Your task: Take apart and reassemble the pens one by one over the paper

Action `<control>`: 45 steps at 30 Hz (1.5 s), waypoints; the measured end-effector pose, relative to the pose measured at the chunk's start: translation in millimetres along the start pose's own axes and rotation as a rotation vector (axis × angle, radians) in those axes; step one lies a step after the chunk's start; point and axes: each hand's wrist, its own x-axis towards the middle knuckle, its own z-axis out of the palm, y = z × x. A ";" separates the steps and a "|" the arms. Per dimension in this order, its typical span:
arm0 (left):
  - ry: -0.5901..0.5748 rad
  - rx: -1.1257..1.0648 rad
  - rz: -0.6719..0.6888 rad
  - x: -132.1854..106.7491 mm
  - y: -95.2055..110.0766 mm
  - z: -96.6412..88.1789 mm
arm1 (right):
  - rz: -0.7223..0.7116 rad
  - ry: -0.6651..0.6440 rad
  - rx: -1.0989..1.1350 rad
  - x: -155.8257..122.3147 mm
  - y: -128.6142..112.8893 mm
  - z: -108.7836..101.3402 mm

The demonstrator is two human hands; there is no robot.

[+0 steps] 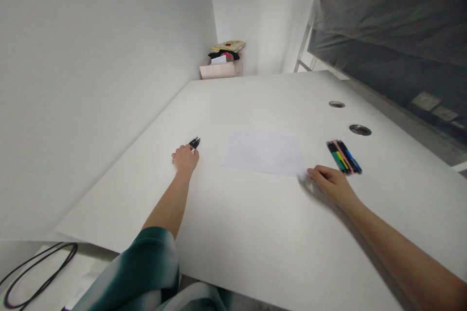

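Observation:
My left hand (185, 158) is closed over a small bunch of black pens (196, 143) on the left part of the table. Their dark ends stick out past the fingers, and my hand covers the rest. In the middle lies a blank-looking white sheet of paper (260, 151). My right hand (330, 180) hovers just off the sheet's near right corner, fingers curled and thumb against the forefinger, with nothing visible in them. Beyond that hand, a row of coloured pens (344, 157) in green, yellow, pink, black and blue lies side by side.
Two round metal-rimmed cable holes (360, 129) are set in the white table (237, 233) at right. At the far end stands a pale pink box (218, 71) with cloths on top. A wall borders the left, a dark grey cover (386, 24) hangs at right, and black cable (44, 277) loops lower left.

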 end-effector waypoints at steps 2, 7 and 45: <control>-0.004 -0.010 0.008 1.5 -1.5 0.3 | -0.007 0.009 0.014 0.8 1.1 0.5; 0.024 -0.109 0.003 1.3 1.3 -2.3 | -0.016 0.010 0.021 0.7 1.1 1.6; -0.558 -1.549 0.268 -64.2 127.3 18.9 | 0.051 0.096 0.540 37.2 -4.7 49.8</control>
